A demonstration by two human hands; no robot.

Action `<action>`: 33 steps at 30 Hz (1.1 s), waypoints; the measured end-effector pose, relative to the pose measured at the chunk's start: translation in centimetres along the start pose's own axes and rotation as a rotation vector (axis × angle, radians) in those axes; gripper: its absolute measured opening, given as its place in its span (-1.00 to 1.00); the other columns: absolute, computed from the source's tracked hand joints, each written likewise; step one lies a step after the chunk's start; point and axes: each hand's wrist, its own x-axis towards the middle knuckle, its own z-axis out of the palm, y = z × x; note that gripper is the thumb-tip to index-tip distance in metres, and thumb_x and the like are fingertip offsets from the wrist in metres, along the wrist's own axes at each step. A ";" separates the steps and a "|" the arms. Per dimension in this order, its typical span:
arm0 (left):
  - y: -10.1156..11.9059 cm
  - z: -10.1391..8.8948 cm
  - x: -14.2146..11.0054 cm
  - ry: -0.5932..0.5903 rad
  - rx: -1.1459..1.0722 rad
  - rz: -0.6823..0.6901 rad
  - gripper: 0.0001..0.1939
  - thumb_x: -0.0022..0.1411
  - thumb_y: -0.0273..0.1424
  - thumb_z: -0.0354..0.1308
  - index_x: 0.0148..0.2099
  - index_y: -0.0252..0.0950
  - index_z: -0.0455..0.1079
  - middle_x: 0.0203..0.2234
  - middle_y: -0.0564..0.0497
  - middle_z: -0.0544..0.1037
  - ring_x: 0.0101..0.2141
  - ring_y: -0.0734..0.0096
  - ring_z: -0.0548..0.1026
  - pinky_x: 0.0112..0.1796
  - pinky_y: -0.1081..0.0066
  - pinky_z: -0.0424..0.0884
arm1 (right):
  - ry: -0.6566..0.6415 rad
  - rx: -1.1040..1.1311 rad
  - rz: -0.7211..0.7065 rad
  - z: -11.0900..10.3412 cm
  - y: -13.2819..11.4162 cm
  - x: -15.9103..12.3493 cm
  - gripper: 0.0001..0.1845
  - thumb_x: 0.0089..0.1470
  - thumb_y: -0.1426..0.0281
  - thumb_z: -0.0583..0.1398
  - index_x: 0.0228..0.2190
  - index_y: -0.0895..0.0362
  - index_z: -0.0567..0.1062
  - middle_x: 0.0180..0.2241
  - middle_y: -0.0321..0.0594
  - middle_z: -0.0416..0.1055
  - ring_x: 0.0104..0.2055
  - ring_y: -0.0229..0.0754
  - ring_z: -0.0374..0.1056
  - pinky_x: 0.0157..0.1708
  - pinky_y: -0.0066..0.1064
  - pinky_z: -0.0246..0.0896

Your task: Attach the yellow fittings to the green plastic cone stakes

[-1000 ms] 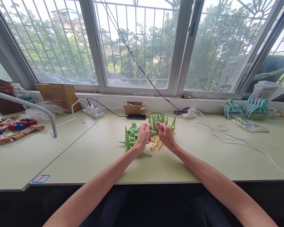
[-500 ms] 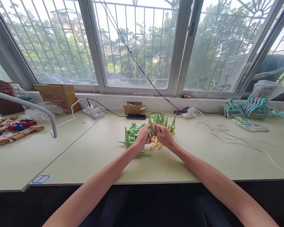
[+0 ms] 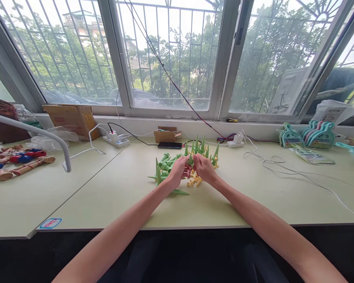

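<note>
Daylight falls through a barred window onto my desk, which probably makes this a good spot for close handwork. A carton stands well off to the left, leaving my forearms room to converge over the desk. My left hand and right hand meet there, fingers closed on one green cone, raised just in front of the standing ones; two-handed, I judge, to steady it. My fingertips are mostly hidden, so I cannot tell whether the right also pinches something smaller. A phone lies behind, apart from the parts. Upright cones cluster beyond my hands, seemingly grouped apart from the green pieces heaped by my left. Yellow bits lie loose below my right, likely for a short reach.
</note>
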 end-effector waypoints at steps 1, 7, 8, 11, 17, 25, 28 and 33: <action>0.0 0.0 0.0 0.001 0.002 0.011 -0.72 0.14 -0.18 0.14 -0.37 -0.24 0.16 -0.64 0.12 0.35 -0.71 0.56 0.23 -0.65 0.48 0.19 | -0.002 -0.001 -0.001 0.0 0.0 0.0 -0.51 0.29 0.00 -0.11 -0.52 0.06 0.15 -0.63 -0.34 0.26 -0.65 -0.30 0.09 -0.57 -0.42 -0.05; -0.2 -0.2 0.1 -0.009 0.018 0.054 -0.74 0.16 -0.19 0.15 -0.30 -0.25 0.21 -0.60 0.11 0.37 -0.69 0.57 0.25 -0.66 0.50 0.19 | -0.005 -0.004 -0.001 0.0 0.1 0.0 -0.53 0.29 0.01 -0.10 -0.52 0.05 0.13 -0.66 -0.37 0.21 -0.65 -0.29 0.08 -0.57 -0.43 -0.06; -0.2 -0.2 0.1 -0.011 0.022 0.059 -0.74 0.17 -0.18 0.15 -0.29 -0.25 0.21 -0.59 0.10 0.38 -0.69 0.57 0.26 -0.65 0.50 0.20 | -0.003 -0.005 -0.002 0.0 0.1 0.0 -0.54 0.29 0.02 -0.10 -0.52 0.05 0.12 -0.67 -0.38 0.20 -0.65 -0.29 0.08 -0.57 -0.43 -0.06; -0.2 -0.2 0.0 -0.021 0.031 0.076 -0.72 0.18 -0.17 0.15 -0.27 -0.26 0.22 -0.56 0.07 0.41 -0.68 0.58 0.27 -0.65 0.51 0.19 | -0.001 -0.004 -0.008 -0.1 0.2 0.1 -0.55 0.29 0.03 -0.10 -0.52 0.05 0.11 -0.67 -0.39 0.20 -0.65 -0.29 0.09 -0.57 -0.43 -0.06; -0.1 -0.2 -0.1 -0.027 0.055 0.108 -0.66 0.14 -0.14 0.22 -0.21 -0.26 0.26 -0.51 0.07 0.43 -0.67 0.61 0.29 -0.65 0.53 0.22 | 0.008 0.007 -0.011 -0.1 0.2 0.1 -0.54 0.29 0.04 -0.08 -0.53 0.06 0.13 -0.66 -0.37 0.24 -0.62 -0.29 0.15 -0.55 -0.44 0.00; -0.6 -0.1 0.0 -0.016 0.153 0.210 -0.61 0.16 -0.08 0.21 -0.15 -0.24 0.22 -0.65 0.20 0.28 -0.69 0.57 0.28 -0.67 0.52 0.22 | 0.067 -0.055 -0.017 -0.2 0.4 0.3 -0.50 0.28 0.03 -0.08 -0.58 0.07 0.12 -0.68 -0.37 0.14 -0.62 -0.29 0.11 -0.55 -0.42 -0.02; -0.6 0.0 -0.1 0.004 0.196 0.263 -0.61 0.17 -0.12 0.21 -0.11 -0.24 0.21 -0.58 0.19 0.29 -0.69 0.60 0.28 -0.68 0.51 0.22 | 0.069 -0.066 -0.022 -0.2 0.4 0.3 -0.48 0.28 0.02 -0.08 -0.59 0.06 0.12 -0.71 -0.37 0.13 -0.63 -0.29 0.09 -0.55 -0.42 -0.03; -0.5 0.1 -0.5 0.011 0.241 0.304 -0.61 0.16 -0.16 0.22 -0.08 -0.23 0.21 -0.43 0.15 0.32 -0.71 0.67 0.29 -0.70 0.51 0.21 | 0.039 -0.067 -0.011 -0.3 0.1 0.2 -0.46 0.28 0.00 -0.08 -0.60 0.07 0.19 -0.71 -0.33 0.22 -0.63 -0.27 0.12 -0.54 -0.40 -0.01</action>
